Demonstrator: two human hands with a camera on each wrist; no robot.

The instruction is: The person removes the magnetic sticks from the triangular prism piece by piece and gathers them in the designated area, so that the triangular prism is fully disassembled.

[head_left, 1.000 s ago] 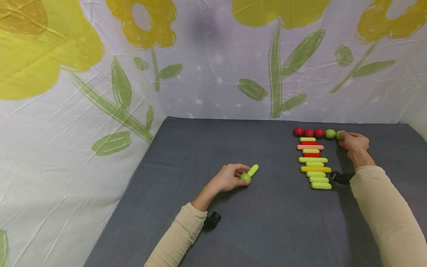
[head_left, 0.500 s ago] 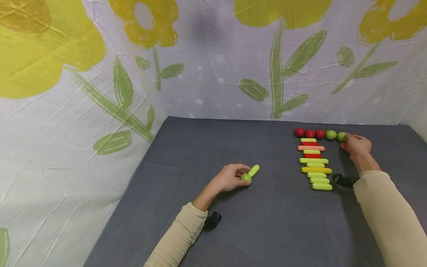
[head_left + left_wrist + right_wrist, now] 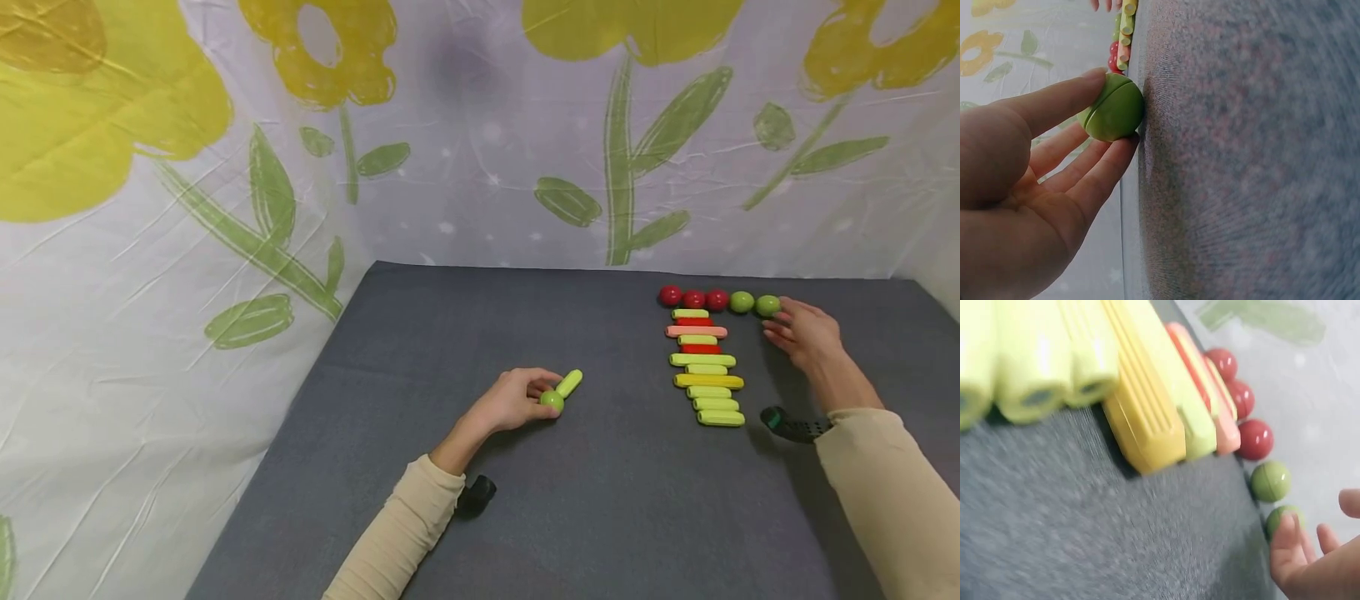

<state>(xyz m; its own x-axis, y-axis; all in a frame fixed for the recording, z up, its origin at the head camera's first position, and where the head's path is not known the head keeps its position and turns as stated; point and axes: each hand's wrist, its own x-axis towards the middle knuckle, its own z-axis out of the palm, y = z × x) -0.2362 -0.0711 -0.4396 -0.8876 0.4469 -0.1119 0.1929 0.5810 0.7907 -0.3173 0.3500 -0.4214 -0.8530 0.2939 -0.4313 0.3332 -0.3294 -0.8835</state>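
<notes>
My left hand (image 3: 512, 402) pinches a green ball (image 3: 1115, 109) between thumb and fingertips, low over the dark cloth. Just beyond that ball lies a short light-green stick (image 3: 570, 382), tilted. At the far right, my right hand (image 3: 812, 335) has loose, spread fingers beside the end green ball (image 3: 767, 306) of a row; whether they touch it I cannot tell. Another green ball (image 3: 742, 302) comes before it, then three red balls (image 3: 693, 299) to the left. Nothing is gripped by the right hand.
In front of the ball row runs a column of several sticks: light-green (image 3: 702, 360), red (image 3: 701, 349), pink (image 3: 697, 332) and yellow (image 3: 708, 381). A dark cloth (image 3: 450, 333) covers the table. Flower-printed sheets (image 3: 465, 167) hang behind and to the left.
My right hand has let go of the end green ball and drawn back slightly to the right, its fingers loosening. The left hand with its green ball has stayed in place.
</notes>
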